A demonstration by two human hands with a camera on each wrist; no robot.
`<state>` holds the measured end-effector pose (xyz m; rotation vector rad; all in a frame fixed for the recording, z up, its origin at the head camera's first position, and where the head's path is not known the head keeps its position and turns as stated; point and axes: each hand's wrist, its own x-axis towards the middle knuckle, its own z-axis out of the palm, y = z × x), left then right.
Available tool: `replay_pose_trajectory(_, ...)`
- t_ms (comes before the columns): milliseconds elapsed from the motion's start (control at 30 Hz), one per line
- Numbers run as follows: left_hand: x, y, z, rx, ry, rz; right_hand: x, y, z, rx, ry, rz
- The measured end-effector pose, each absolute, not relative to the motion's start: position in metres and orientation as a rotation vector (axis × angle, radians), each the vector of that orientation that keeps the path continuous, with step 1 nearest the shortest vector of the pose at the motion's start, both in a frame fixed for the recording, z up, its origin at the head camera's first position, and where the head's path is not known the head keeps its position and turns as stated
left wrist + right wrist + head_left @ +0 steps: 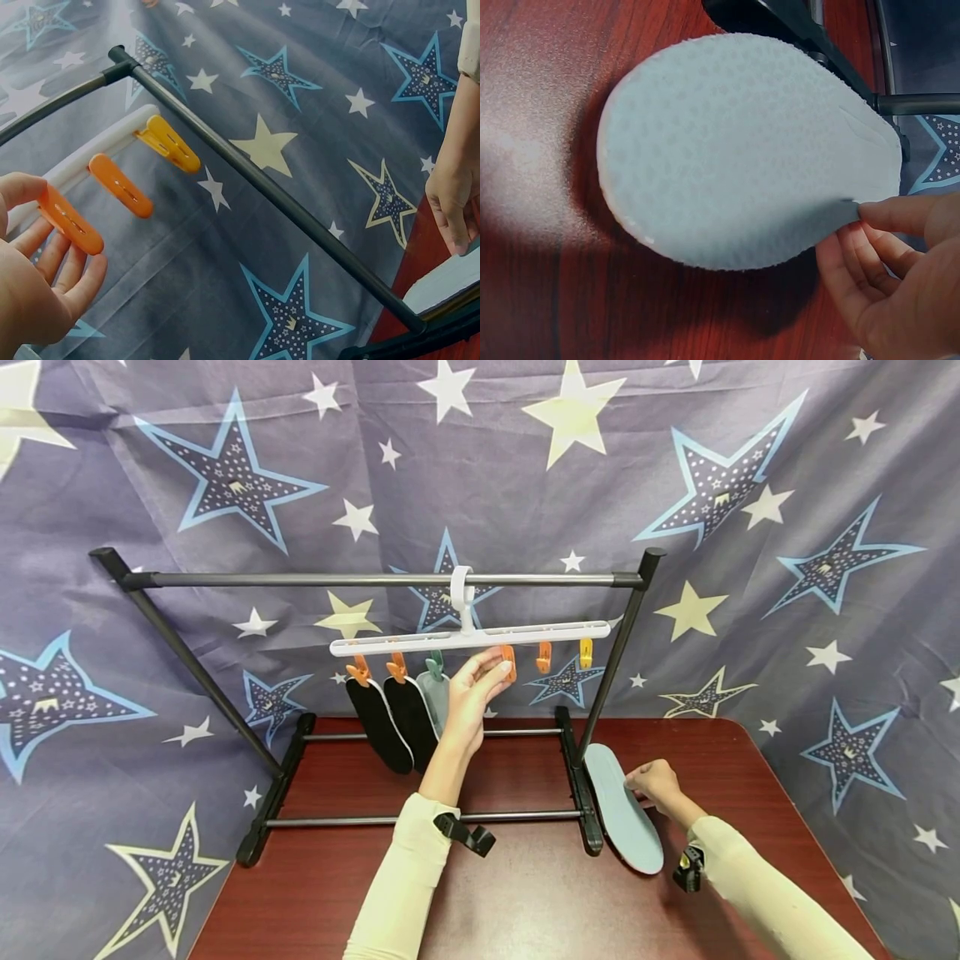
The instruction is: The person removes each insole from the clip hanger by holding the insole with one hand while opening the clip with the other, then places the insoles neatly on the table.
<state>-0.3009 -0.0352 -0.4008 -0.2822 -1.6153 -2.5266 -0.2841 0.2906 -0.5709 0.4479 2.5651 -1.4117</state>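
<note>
Grey-blue insole (720,150), long, round-ended and dimpled across its face, at the table's (525,893) right side, just beside the foot of the dark tubular rack (337,580), pinched at one edge between thumb and fingers of the right hand (658,785). Orange clip (71,217) of smooth, round-ended plastic, pinched by the left hand (471,693) under the slim white hanger (540,632). Farther right along it, a second orange clip (544,657) and a yellow clip (586,652). To the left, two black insoles (378,722) with pale rims, then a grey insole (432,697), partly hidden, below a green clip (435,664). Underneath, glossy reddish wood grain. Behind everything, creased greyish-violet cloth (517,510) printed with pointed stars.
</note>
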Motion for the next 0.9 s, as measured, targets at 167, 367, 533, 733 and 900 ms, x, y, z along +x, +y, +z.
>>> replay_pose_trajectory(167,-0.3002,-0.0353,-0.4003,-0.300,-1.611,-2.524,-0.2836,0.2900,-0.5701,0.444,2.565,-1.412)
replay_pose_trajectory(367,-0.2970,-0.0353,-0.4009,-0.313,-1.618,-2.519,-0.2817,0.2881,-0.5677,0.443,2.573,-1.408)
replay_pose_trajectory(533,-0.2951,-0.0362,-0.4018,-0.347,-1.650,-2.500,-0.2800,0.2884,-0.5667,0.449,2.567,-1.413)
replay_pose_trajectory(733,-0.2944,-0.0377,-0.4027,-0.395,-1.666,-2.485,-0.2789,0.2893,-0.5639,0.455,2.548,-1.427)
replay_pose_trajectory(900,-0.2951,-0.0376,-0.4032,-0.420,-1.661,-2.484,-0.2785,0.2893,-0.5628,0.446,2.544,-1.430)
